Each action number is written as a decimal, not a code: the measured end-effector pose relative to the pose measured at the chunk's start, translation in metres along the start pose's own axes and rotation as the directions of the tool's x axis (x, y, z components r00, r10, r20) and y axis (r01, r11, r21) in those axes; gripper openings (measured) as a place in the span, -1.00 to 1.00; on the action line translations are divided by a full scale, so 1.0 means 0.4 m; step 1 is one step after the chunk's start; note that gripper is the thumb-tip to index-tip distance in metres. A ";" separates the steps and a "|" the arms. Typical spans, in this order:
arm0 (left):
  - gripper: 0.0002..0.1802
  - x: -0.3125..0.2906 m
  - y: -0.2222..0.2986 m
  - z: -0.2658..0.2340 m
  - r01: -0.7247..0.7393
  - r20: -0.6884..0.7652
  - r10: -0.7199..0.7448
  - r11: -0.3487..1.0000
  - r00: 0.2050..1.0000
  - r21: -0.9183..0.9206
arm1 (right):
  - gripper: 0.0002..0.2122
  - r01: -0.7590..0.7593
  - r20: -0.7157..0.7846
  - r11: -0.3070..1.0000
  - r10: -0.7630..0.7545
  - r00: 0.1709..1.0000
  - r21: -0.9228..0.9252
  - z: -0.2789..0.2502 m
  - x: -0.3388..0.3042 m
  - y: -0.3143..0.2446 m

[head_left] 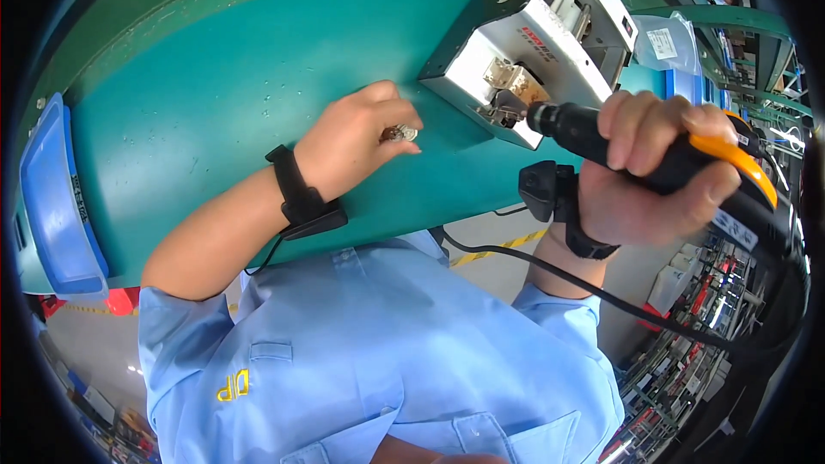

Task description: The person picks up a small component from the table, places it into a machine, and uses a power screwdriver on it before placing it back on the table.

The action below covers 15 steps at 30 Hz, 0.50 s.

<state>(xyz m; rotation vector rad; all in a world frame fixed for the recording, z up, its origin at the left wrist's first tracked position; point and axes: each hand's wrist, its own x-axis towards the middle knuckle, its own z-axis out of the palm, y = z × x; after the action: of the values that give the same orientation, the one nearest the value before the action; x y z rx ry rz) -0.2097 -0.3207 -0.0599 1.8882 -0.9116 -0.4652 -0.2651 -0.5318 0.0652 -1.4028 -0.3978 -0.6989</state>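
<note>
A blue tray (60, 198) stood at the left edge of the green table (189, 120), and from there a broad open stretch ran to the left hand (357, 137), with the metal machine (520, 43) closing off the right side. The left hand's fingers were curled narrowly over the tabletop, thumb and fingertips pinching a small shiny piece (400, 133). Farther right, the right hand (632, 210) had its fingers wrapped round a black power screwdriver (574, 129), raised with its tip beside the machine's front, though whether they touched I could not tell.
</note>
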 end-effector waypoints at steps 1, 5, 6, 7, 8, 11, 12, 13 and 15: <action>-0.80 0.001 0.000 0.001 0.019 0.003 -0.019 0.999 1.000 -0.043 | -0.55 -0.028 0.029 1.000 0.029 0.999 -0.008 -0.002 0.000 0.002; -0.79 -0.001 -0.012 0.004 0.014 -0.003 -0.015 0.986 1.000 -0.166 | -0.57 -0.130 0.094 0.991 0.127 0.987 0.025 -0.011 0.018 0.015; -0.78 -0.002 -0.015 0.006 0.001 -0.011 -0.003 0.978 1.000 -0.207 | -0.58 -0.173 0.102 0.982 0.165 0.981 0.070 -0.014 0.030 0.020; -0.78 -0.003 -0.017 0.010 0.002 -0.008 -0.004 0.978 1.000 -0.207 | -0.59 -0.215 0.113 0.970 0.203 0.973 0.116 -0.017 0.035 0.022; -0.77 -0.005 -0.019 0.011 0.015 -0.015 -0.018 0.976 1.000 -0.218 | -0.59 -0.219 0.116 0.968 0.205 0.972 0.122 -0.018 0.037 0.028; -0.75 -0.009 -0.022 0.011 0.048 -0.036 -0.059 0.970 0.998 -0.239 | -0.61 -0.379 0.018 0.893 0.387 0.922 0.243 -0.018 0.036 0.050; -0.75 -0.005 -0.022 0.010 0.034 -0.020 -0.039 0.973 0.999 -0.228 | -0.61 -0.386 0.027 0.888 0.392 0.920 0.251 -0.006 0.025 0.058; -0.75 -0.006 -0.018 0.010 0.024 -0.005 -0.026 0.975 1.000 -0.220 | -0.61 -0.337 0.003 0.911 0.347 0.938 0.235 0.015 0.000 0.059; -0.75 -0.005 -0.016 0.011 0.029 0.010 -0.027 0.977 1.000 -0.213 | -0.61 -0.237 -0.049 0.951 0.252 0.967 0.199 0.057 -0.044 0.056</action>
<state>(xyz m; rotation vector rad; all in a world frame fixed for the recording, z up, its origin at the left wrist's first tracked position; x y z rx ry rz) -0.2113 -0.3201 -0.0676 1.7065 -0.8066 -0.5641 -0.2603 -0.5054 0.0404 -1.2137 -0.2208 -0.4938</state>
